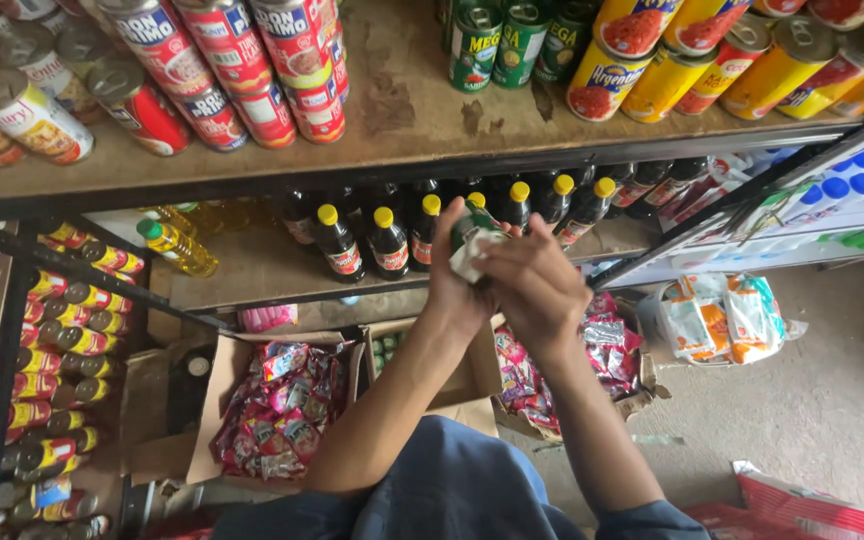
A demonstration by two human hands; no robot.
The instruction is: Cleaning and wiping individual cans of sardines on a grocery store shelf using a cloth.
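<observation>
My left hand (pixel 455 285) grips a small green can (pixel 474 226) held out in front of me, below the top shelf. My right hand (pixel 530 275) presses a white cloth (pixel 469 258) against the can's side. Both hands are close together and partly cover the can and the cloth. Right behind them stands a row of dark sauce bottles with yellow caps (pixel 389 240) on the middle shelf.
The worn top shelf (pixel 407 110) carries red-labelled cans (pixel 242 70) at left, green cans (pixel 512 40) and yellow cans (pixel 672 60) at right. Yellow oil bottles (pixel 177 245) stand left. Cardboard boxes of red sachets (pixel 282 405) sit on the floor below, a packet bundle (pixel 717 320) at right.
</observation>
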